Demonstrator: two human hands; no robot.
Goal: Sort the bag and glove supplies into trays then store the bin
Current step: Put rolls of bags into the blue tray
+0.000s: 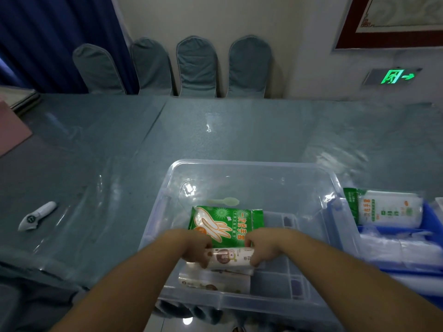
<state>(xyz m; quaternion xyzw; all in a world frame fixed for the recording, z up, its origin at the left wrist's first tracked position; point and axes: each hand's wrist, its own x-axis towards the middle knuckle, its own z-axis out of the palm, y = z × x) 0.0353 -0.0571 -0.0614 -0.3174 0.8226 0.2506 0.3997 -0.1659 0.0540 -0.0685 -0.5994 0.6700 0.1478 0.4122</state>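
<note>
Inside the clear plastic bin point(249, 300), the left hand point(195, 249) and right hand point(261, 248) grip opposite ends of a white roll pack with brown label point(229, 258); beyond lies a green glove packet point(225, 224) printed "一次性手套".

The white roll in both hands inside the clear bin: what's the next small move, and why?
Probably lift the white roll straight up out of the clear bin. The left hand and right hand already grip its two ends, it sits low inside the walls, and the blue tray with sorted packs waits to the right.
</note>
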